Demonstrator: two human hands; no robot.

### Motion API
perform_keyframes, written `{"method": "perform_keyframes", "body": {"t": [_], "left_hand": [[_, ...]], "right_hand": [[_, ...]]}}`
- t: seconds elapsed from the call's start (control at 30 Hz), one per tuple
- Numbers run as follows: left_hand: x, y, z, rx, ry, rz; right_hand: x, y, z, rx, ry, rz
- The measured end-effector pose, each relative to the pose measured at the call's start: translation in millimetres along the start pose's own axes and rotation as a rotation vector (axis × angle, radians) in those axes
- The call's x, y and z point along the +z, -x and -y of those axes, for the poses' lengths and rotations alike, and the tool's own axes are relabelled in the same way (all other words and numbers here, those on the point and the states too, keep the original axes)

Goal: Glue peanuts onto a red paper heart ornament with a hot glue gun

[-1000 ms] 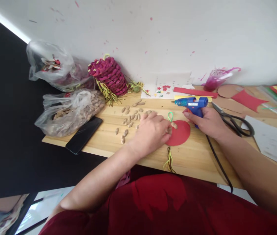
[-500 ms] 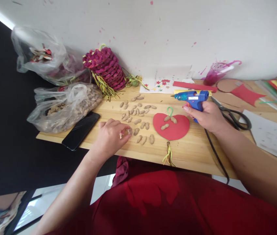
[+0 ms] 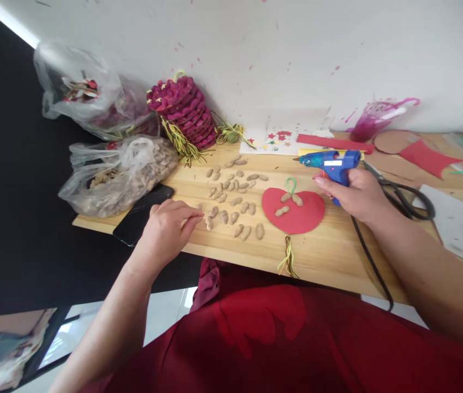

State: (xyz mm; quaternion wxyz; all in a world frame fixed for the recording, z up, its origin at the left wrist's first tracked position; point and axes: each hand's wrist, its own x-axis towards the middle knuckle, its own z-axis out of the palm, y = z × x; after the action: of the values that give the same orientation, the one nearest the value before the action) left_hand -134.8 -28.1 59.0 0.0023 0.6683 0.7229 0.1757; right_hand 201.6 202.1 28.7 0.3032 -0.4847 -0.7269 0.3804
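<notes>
My left hand (image 3: 168, 225) rests on the wooden board (image 3: 337, 256), left of several loose peanuts (image 3: 235, 199). Its fingers are pinched together, with what looks like a peanut between thumb and fingertips. My right hand (image 3: 360, 194) grips a blue glue gun (image 3: 331, 162) with its nozzle pointing left, just right of and above a red heart-shaped paper piece (image 3: 296, 218). Two peanuts (image 3: 290, 203) lie on the red piece under a green loop (image 3: 291, 184). A yellow-green tassel (image 3: 288, 261) hangs from its lower tip.
A plastic bag of peanuts (image 3: 120, 180) and a black phone (image 3: 141, 215) lie at the board's left end. Behind are a magenta woven ornament (image 3: 184, 112), another bag (image 3: 79, 93) and a star sticker sheet (image 3: 276, 141). Scissors (image 3: 409, 196), red paper (image 3: 427, 158) and the gun's cord (image 3: 372, 265) lie right.
My left hand left the red piece, uncovering the two peanuts on it, and moved left to the loose peanuts, then a little further left. My right hand kept hold of the glue gun.
</notes>
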Motion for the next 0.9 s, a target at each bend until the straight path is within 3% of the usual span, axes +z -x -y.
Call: {"method": "perform_keyframes", "body": {"t": [0.47, 0.9], "left_hand": [[11.6, 6.8, -12.0, -0.110, 0.084, 0.101], [-0.6, 4.6, -5.4, -0.097, 0.102, 0.075]], "right_hand": [[0.1, -3.1, -13.4, -0.024, 0.023, -0.023], [0.8, -1.7, -4.6, 0.033, 0.023, -0.027]]}}
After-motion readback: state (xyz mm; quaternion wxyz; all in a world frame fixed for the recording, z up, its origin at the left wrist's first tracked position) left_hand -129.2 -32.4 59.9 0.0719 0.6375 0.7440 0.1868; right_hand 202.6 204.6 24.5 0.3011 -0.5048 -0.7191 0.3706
